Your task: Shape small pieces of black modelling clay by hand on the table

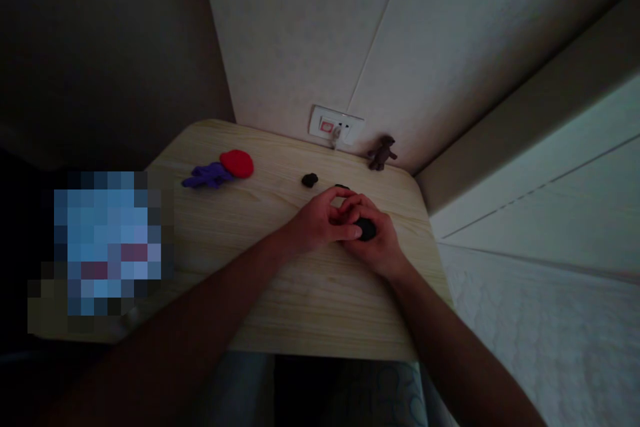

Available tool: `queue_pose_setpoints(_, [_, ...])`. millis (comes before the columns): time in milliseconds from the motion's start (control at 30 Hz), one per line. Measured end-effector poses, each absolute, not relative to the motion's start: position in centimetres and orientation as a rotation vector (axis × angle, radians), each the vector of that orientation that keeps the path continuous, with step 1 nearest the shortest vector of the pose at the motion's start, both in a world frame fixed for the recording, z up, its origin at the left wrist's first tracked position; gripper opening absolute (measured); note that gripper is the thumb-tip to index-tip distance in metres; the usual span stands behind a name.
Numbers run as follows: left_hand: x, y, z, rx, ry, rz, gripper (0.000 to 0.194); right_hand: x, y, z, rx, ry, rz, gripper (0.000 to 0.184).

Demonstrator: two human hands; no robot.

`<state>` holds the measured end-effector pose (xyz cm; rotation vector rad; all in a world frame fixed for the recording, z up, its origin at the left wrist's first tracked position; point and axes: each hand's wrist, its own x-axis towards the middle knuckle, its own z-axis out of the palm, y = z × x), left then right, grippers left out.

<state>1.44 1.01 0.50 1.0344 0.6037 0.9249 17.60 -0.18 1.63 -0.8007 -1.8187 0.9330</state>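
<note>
Both my forearms (450,340) come in from the bottom edge, which cuts them off. Pixelated blocks (110,240) mask whatever is at lower left, and a dark piece (343,186) is mostly covered by my fingers. My right hand (377,240) curls around a dark lump (367,229) right of centre, its underside hidden. My left hand (320,221) slants in, thumb tip against the lump; whether it pinches too, I can't tell. On the table (315,320) I count one small dark lump (310,180) above centre, one red disc (237,164) against one purple piece (207,175) left of centre, and one brown figure (383,153) right of centre.
</note>
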Motion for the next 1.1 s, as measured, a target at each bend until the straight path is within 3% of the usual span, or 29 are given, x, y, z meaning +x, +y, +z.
queue_pose_setpoints(233, [1.59,1.11,0.78,0.862,0.769,1.158,0.034,17.65,-0.25,1.49,-0.925,-1.714,0.877,0.020])
queue_pose_setpoints(533, [1.45,1.39,0.63,0.829,0.774,1.245,0.028,17.55,-0.52,1.75,-1.155,-1.622,0.970,0.027])
queue_pose_setpoints(1100, [1.39,1.32,0.83,0.855,0.750,1.211,0.026,17.48,-0.67,1.77,-1.165,-1.649,0.988,0.027])
